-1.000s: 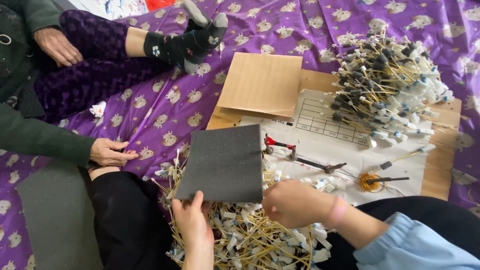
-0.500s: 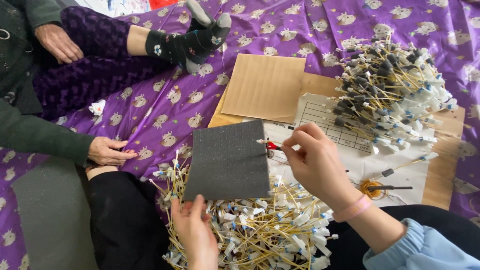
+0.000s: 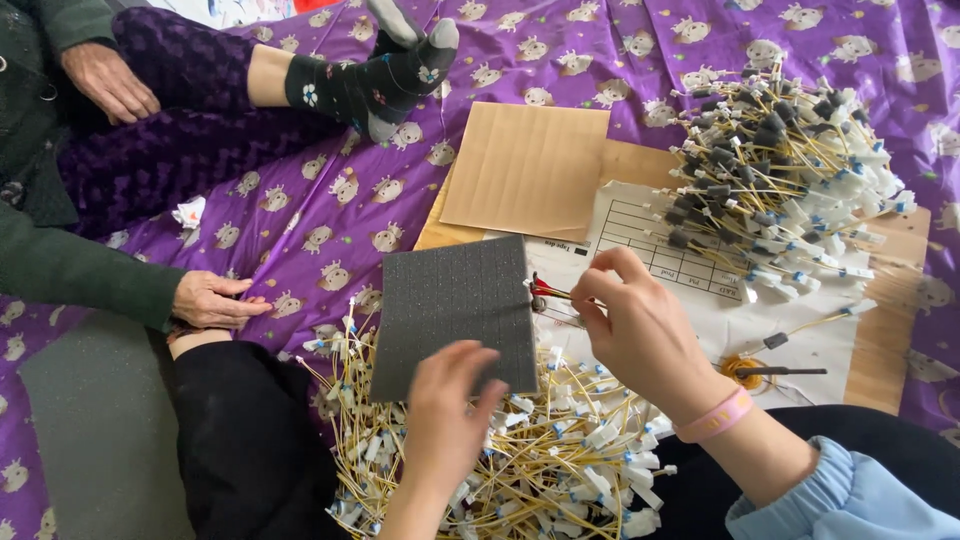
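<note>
My left hand (image 3: pixel 447 415) holds the near edge of a dark grey foam pad (image 3: pixel 452 305) with a square grid surface, held over a heap of yellow wires with white connectors (image 3: pixel 540 460) in my lap. My right hand (image 3: pixel 640 325) sits just right of the pad, fingers curled over a red-handled tool (image 3: pixel 548 289) that lies on a printed paper sheet (image 3: pixel 660 250). I cannot tell whether the fingers grip the tool.
A second heap of wires with dark and white ends (image 3: pixel 775 170) lies at the back right. A brown cardboard sheet (image 3: pixel 525 170) rests on a purple patterned cloth (image 3: pixel 320 215). Another person sits at the left, hand (image 3: pixel 212 300) on the cloth, socked feet (image 3: pixel 400 70) stretched out.
My right hand has moved from over the wire heap up and right to the red-handled tool beside the pad. My left hand has shifted right along the pad's near edge.
</note>
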